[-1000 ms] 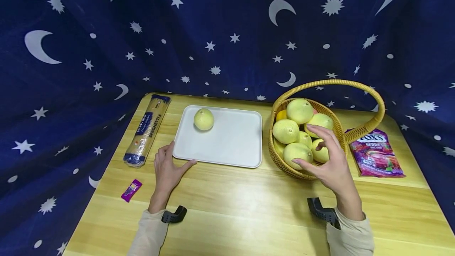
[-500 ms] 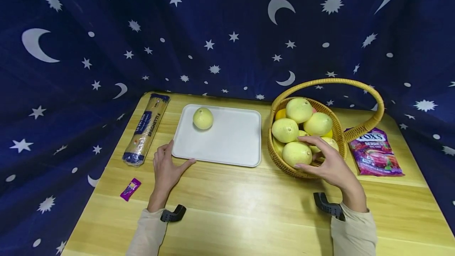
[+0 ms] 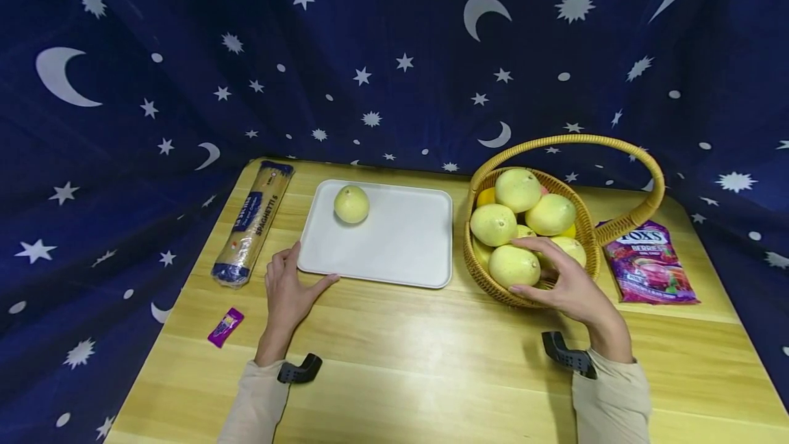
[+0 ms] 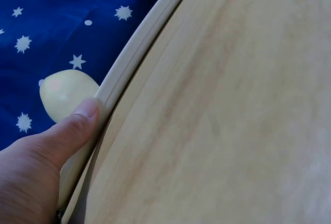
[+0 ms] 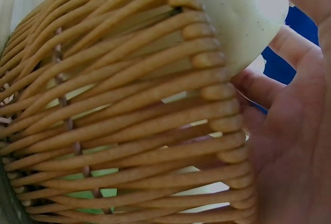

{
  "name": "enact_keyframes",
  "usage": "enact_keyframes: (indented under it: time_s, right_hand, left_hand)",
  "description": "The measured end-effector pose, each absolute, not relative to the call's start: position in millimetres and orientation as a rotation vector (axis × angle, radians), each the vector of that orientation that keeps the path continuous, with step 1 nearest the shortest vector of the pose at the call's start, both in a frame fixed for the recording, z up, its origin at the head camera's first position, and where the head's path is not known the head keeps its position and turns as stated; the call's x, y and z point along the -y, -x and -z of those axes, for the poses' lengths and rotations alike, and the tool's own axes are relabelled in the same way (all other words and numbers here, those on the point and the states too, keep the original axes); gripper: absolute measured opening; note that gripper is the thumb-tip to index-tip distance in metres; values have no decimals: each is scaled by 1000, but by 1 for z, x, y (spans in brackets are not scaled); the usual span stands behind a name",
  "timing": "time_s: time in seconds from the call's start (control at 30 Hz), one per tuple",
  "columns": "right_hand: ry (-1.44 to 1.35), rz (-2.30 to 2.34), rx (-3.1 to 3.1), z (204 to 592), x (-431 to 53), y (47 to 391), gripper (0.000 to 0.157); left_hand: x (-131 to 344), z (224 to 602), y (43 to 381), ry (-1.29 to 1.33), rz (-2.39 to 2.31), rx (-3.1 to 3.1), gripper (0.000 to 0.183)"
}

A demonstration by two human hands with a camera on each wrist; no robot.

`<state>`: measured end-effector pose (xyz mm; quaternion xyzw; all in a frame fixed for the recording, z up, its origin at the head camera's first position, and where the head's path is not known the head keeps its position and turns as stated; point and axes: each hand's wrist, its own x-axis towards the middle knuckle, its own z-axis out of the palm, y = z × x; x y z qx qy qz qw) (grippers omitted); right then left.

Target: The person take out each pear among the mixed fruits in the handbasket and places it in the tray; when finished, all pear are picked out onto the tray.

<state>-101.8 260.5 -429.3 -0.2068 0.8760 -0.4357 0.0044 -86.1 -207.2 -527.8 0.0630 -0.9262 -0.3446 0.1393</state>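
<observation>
My right hand (image 3: 570, 286) curls its fingers and thumb around a pale yellow-green fruit (image 3: 514, 266) at the front of the wicker basket (image 3: 595, 262). In the right wrist view this fruit (image 5: 243, 19) shows above the woven rim, with fingers behind it. Similar fruits (image 3: 494, 225) are heaped in the basket. My left hand (image 3: 288, 293) touches the near left corner of a white tray (image 3: 401, 245), fingers along its left edge. Its thumb (image 4: 77, 123) rests on the tray's rim in the left wrist view. One fruit (image 3: 352, 204) sits on the tray, toward the back left.
A spaghetti pack (image 3: 254, 221) lies left of the tray, with a small purple sachet (image 3: 226, 327) in front of it. The basket's tall handle (image 3: 656, 183) arches to the right, over a purple candy bag (image 3: 650, 262). A dark blue starry cloth (image 3: 394, 60) hangs behind.
My right hand has shifted left and closed from a wide spread onto the front fruit in the basket. The left hand stays at the tray corner.
</observation>
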Motion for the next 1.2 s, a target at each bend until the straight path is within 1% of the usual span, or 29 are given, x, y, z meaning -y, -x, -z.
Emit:
enact_keyframes:
  time_s: [0.6,1.2]
  right_hand:
    - [555,1448,-2652,426,-262,100,71]
    - [552,1522,-2689,420,-269,95,69]
  left_hand:
    - [206,526,85,-193,997,2691,105]
    - [206,526,85,-196,994,2694,105]
